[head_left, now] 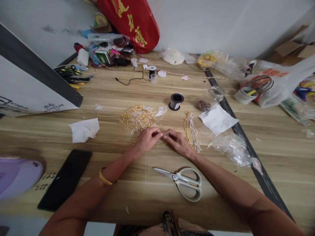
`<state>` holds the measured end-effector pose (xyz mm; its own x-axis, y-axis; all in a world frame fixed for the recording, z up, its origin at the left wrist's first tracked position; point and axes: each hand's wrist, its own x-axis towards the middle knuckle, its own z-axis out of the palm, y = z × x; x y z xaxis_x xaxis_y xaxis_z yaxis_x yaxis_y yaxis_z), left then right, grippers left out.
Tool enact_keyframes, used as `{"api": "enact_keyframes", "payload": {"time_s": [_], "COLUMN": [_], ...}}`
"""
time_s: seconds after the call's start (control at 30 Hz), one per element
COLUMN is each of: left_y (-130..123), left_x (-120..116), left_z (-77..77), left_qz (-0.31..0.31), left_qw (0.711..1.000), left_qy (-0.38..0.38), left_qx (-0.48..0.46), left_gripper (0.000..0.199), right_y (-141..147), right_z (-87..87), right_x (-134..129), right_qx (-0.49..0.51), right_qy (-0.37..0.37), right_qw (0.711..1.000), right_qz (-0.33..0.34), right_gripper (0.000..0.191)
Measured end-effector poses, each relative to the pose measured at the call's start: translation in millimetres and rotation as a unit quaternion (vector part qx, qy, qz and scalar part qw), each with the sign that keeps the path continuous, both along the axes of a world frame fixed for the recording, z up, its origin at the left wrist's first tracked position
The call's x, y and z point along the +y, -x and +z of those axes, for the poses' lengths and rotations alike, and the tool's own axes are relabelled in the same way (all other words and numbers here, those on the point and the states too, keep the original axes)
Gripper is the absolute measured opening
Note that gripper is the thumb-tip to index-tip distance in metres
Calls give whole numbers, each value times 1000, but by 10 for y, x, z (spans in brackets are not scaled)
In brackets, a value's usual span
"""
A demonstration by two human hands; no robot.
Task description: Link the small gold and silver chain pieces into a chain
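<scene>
My left hand [147, 139] and my right hand [176, 140] meet fingertip to fingertip over the table, both pinched closed. Whatever lies between the fingertips is too small to make out; a bit of fine gold chain shows on the wood below them. Just beyond my left hand spreads a tangled pile of gold and silver chains [140, 118]. To the right of my right hand lie finished-looking strands, a gold chain [186, 127] beside silver beaded chains [194, 134]. Scissors with pale handles [180, 180] rest nearer to me, their blades pointing left.
A spool of thin wire [175, 102] stands behind my hands. Right of it are a tipped clear jar of dark beads [209, 100], white paper [218, 119] and clear plastic bags [231, 147]. At left lie a crumpled tissue [85, 130] and a black phone [65, 180].
</scene>
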<state>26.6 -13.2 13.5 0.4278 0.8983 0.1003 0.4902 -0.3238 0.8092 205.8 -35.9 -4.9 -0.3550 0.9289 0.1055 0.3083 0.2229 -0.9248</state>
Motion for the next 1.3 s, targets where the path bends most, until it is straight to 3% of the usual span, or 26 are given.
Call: {"api": "enact_keyframes", "payload": {"time_s": [0.43,0.6,0.87,1.3], "left_y": [-39,-16,-9,0], "left_x": [-98,-118,-103,-98], "left_z": [-67,-47,-77,-14], "left_qz": [29,32,41,31], "left_qw": [997,999,999,998], "left_qy": [12,-11,-25,-48], "left_qx": [-65,-30,10,27], "left_gripper": [16,14,13,12], "right_y": [18,17,16,2], "right_z": [-40,-38,-44,-14], "right_x": [-35,-18,-17,-6], "right_qx": [15,9,20,6], "right_qy": [-17,-34,3,-16], "right_qw": [1000,999,1000,1000], "right_qz": [-8,-5,-4,1], "right_gripper": [20,21,18,17]}}
